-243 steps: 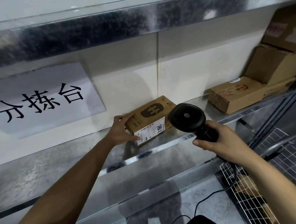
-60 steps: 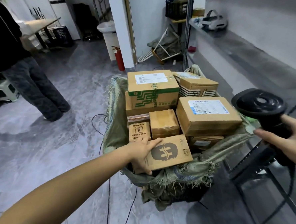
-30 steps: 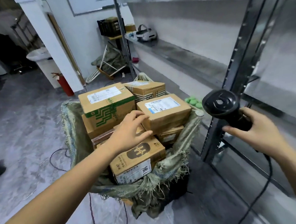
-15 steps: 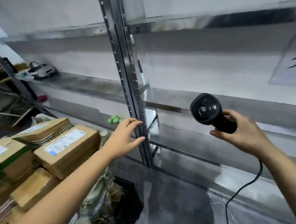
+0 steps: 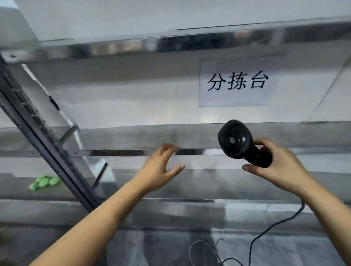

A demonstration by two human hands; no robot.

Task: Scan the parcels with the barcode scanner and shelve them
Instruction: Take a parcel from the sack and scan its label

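The shelf [image 5: 129, 135] runs level, left to right, just beyond both hands, and no parcel shows on it or anywhere else in view. The left hand [image 5: 159, 170] hovers empty before its front edge, fingers loosely spread. The right hand [image 5: 275, 168], beside it and apart, grips the scanner [image 5: 241, 143], head tilted up-left.

Black barcode scanner [image 5: 235, 139], grey metal shelf [image 5: 129, 135], white sign [image 5: 235, 82], black characters.
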